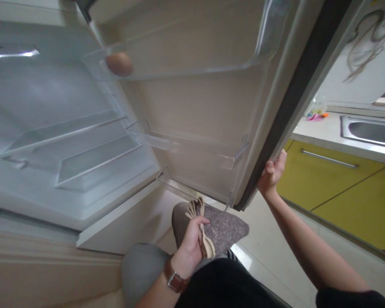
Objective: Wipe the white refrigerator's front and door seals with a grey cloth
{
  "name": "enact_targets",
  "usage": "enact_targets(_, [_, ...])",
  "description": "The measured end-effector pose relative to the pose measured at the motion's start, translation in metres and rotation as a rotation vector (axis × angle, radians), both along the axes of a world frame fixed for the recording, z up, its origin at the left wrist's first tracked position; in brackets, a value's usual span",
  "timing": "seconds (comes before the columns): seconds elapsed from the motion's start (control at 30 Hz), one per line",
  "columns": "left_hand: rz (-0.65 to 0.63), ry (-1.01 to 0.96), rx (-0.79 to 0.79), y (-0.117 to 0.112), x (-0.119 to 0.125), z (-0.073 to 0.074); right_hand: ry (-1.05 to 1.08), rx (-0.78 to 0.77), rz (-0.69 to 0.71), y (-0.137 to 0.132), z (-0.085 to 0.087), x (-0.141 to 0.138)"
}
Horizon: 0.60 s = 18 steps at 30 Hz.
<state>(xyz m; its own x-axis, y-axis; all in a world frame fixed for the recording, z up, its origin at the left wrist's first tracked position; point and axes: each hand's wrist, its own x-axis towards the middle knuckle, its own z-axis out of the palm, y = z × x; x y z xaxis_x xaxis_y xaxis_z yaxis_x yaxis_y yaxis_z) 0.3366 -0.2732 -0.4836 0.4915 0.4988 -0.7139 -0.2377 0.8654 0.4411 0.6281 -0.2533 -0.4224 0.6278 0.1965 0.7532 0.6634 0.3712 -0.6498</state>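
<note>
An open fridge (51, 128) fills the left, its glass shelves bare. Its door (211, 107) swings out to the right, with a single brown egg (119, 63) in the upper door bin. My right hand (271, 173) grips the door's lower outer edge, fingers wrapped round it. My left hand (192, 241), with a brown-strapped watch at the wrist, is closed on a folded grey-and-beige cloth (220, 231) held low in front of my knees.
A yellow cabinet (333, 188) with a metal handle stands at the right under a white counter (324, 132) with a steel sink (372, 130). Small colourful items sit on the counter's far end. Pale floor tiles lie below the door.
</note>
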Motion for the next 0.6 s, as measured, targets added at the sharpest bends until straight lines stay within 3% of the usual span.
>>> enact_targets(0.07, [0.104,0.138,0.238,0.011,-0.011,0.013,-0.004,-0.005,-0.012,0.0,0.0,0.001])
enact_targets(0.13, [0.205,0.285,0.603,0.023,-0.017,0.023,-0.003,-0.011,-0.018,0.0,0.002,0.0])
enact_targets(0.2, [0.191,0.426,0.946,0.032,-0.015,0.028,-0.003,-0.014,-0.018,0.0,0.002,-0.001])
enact_targets(0.27, [0.034,0.488,1.237,0.035,-0.005,0.028,-0.006,-0.007,-0.012,-0.001,0.002,-0.002])
enact_targets(0.37, [-0.366,0.412,1.656,0.026,0.019,0.016,-0.007,0.01,-0.011,-0.001,0.002,-0.003])
enact_targets(0.43, [-0.591,0.404,1.848,0.017,0.036,0.003,-0.003,0.013,-0.014,-0.001,0.002,-0.003])
enact_targets(0.5, [-0.69,0.446,1.939,0.012,0.046,-0.009,0.003,0.002,-0.021,-0.001,0.004,-0.004])
enact_targets(0.6, [-0.704,0.434,1.977,0.015,0.046,-0.021,0.003,-0.019,-0.024,0.0,0.006,-0.003])
